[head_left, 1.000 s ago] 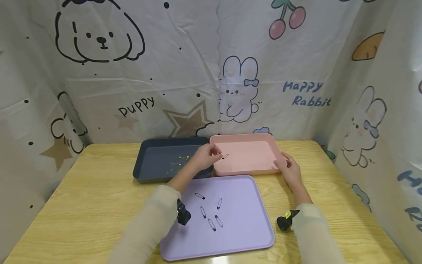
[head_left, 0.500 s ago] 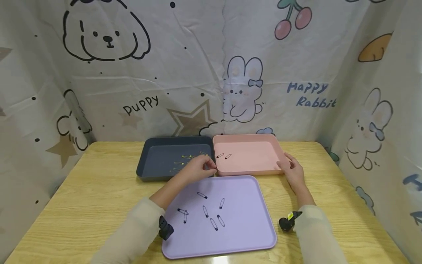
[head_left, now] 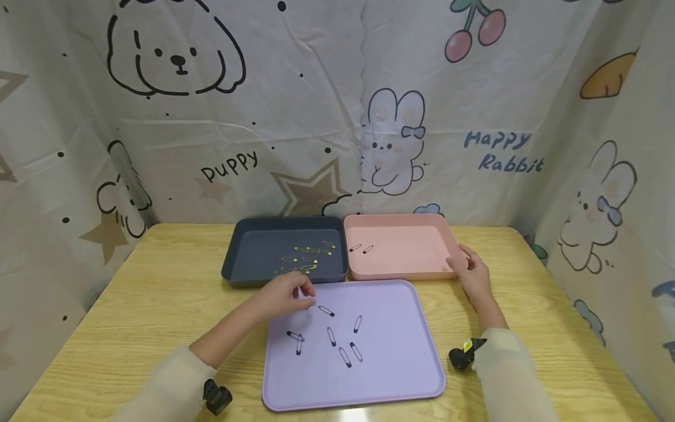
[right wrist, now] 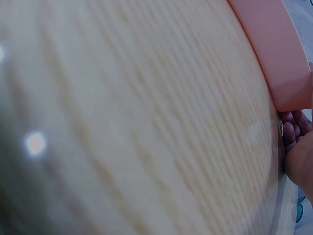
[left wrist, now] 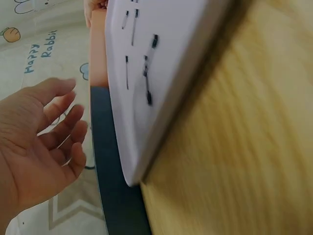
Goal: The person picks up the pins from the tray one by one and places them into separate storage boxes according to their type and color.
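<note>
My left hand (head_left: 287, 293) hovers over the far left corner of the lilac tray (head_left: 390, 357), its fingers loosely bent. In the left wrist view this hand (left wrist: 41, 142) has nothing between fingers and thumb. Several black-ended safety pins (head_left: 331, 336) lie scattered on the lilac tray, two of them crossing at its left. My right hand (head_left: 474, 276) grips the right wall of the pink tray (head_left: 411, 240), thumb inside the rim and fingers outside. Two black-ended safety pins (head_left: 368, 249) lie at the left of the pink tray.
A dark grey tray (head_left: 255, 243) stands against the pink tray's left side, with several yellow safety pins (head_left: 308, 268) in its right half. The wooden table (head_left: 158, 293) meets a printed cloth backdrop (head_left: 306, 129) behind and at both sides.
My left hand has drawn back from the pink tray, leftward and nearer, letting go of a safety pin there. Two pins now show in the pink tray. The right hand keeps its grip.
</note>
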A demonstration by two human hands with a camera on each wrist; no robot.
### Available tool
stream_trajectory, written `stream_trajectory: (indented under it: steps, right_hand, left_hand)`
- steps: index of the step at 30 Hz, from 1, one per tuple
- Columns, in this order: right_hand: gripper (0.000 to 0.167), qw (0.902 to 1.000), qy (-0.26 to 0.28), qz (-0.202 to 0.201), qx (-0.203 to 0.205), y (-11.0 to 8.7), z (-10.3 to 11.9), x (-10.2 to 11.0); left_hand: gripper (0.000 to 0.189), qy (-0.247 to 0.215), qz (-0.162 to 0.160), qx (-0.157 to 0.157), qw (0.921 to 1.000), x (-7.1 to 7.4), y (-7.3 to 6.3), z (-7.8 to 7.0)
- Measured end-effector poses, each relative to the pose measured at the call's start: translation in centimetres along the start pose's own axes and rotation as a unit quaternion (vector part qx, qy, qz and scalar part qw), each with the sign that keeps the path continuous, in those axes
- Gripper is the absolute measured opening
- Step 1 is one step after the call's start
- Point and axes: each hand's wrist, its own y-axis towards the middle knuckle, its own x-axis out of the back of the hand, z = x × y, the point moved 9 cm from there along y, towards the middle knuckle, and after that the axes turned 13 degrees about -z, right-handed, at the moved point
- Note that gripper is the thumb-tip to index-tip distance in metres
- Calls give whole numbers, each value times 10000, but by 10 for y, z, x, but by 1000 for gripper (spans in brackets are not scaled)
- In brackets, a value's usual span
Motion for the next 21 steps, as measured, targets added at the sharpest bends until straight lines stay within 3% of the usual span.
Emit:
stream_trajectory:
  steps: [5,8,14,21]
  right_hand:
    - [65,10000,-11,-49,6,-1,1,1]
    - [64,10000,-16,-83,-2,-1,1,2]
    - [65,10000,19,-16,-43,-1,2,2]
    - [63,10000,-12,-67,5,-1,2,2]
  left_hand:
    - [6,366,846,-164,9956,-6,-23,11]
    - [7,637,1152,-425,9904,-9,-31,15]
    - [6,942,1244,-592,9860,-12,-37,21]
    - [9,929,1258,-686,9853,-16,-37,19]
